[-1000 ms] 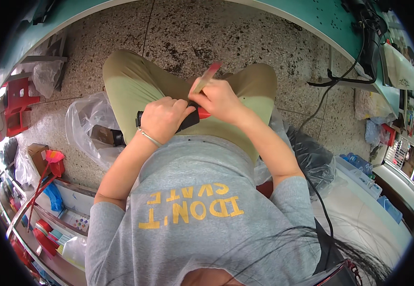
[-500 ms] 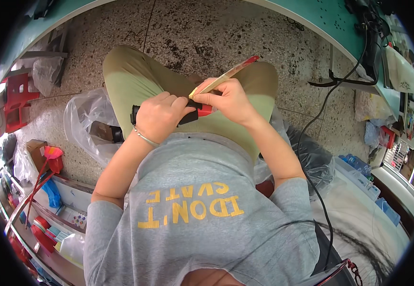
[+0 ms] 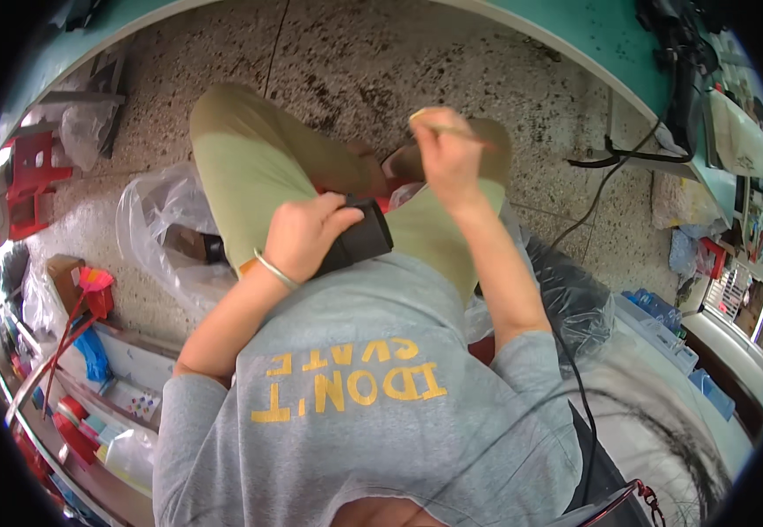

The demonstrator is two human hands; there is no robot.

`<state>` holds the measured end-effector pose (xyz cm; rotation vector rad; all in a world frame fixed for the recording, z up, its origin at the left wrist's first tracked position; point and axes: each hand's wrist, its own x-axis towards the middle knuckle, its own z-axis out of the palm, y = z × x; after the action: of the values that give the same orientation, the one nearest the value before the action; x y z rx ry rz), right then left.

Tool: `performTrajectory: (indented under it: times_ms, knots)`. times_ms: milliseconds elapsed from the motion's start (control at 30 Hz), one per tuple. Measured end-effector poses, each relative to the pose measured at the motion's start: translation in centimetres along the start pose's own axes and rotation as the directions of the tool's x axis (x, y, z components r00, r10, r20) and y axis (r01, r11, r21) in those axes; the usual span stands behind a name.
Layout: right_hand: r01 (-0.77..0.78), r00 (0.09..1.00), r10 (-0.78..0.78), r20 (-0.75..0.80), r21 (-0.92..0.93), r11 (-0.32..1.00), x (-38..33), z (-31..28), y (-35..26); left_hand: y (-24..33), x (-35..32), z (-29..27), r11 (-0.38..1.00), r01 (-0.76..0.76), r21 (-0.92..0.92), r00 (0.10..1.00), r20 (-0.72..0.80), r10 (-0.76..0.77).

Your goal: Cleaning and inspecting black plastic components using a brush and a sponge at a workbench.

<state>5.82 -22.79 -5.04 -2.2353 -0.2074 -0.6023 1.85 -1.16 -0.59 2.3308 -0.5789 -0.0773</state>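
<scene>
My left hand (image 3: pixel 301 235) is closed around a black boxy object (image 3: pixel 369 234), its thumb lying across the top. The object rests at my lap, against the grey shirt; its exact kind is not clear, and the fingers cover its left part. Raised above my right knee, my right hand (image 3: pixel 449 167) pinches a thin brush-like stick with a pale yellow tip (image 3: pixel 416 116). Motion smears the stick's far end. The stick is apart from the black object. A bit of red (image 3: pixel 384 204) shows just beyond the object.
A clear plastic bag (image 3: pixel 158 211) lies on the speckled floor at my left, and a black bag (image 3: pixel 566 285) at my right. A green tabletop (image 3: pixel 575 39) curves ahead. A black cable (image 3: pixel 588 211) hangs down my right side. Red stools (image 3: pixel 37 180) stand far left.
My right hand has lifted the stick off the black object, up and to the right. My left hand has shifted slightly down, and the object has turned, showing a broad black face.
</scene>
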Motion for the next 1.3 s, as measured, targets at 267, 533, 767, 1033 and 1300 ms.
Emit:
performTrajectory:
  times_ms: [267,533,767,1033,1300]
  knots:
    - [-0.185,0.892,-0.032,0.45,0.429,0.884,0.5,-1.8,-7.0,0.0,0.0,-1.8,0.985,-0.018,0.172,0.989,0.145,-0.007]
    - [-0.744,0.646,0.34,0.684,0.463,0.482,-0.7,-1.3,-6.9,-0.1,0.7,-1.5,0.921,-0.246,0.303,0.968,0.027,0.25]
    - [-0.597,0.73,0.212,0.65,0.454,0.662,-1.0,-1.0,-6.2,-0.1,1.0,-1.2,0.906,-0.294,0.304,0.956,0.078,0.284]
    - [0.059,0.998,-0.061,-0.014,-0.086,0.995,-1.0,0.2,0.0,0.0,-0.1,-1.2,0.99,0.135,-0.05,0.978,0.169,-0.125]
    - [-0.584,0.811,0.496,0.311,0.489,0.648,-1.2,-1.3,-3.8,-4.7,-1.4,-4.2,0.304,0.699,-0.647,0.711,0.587,-0.387]
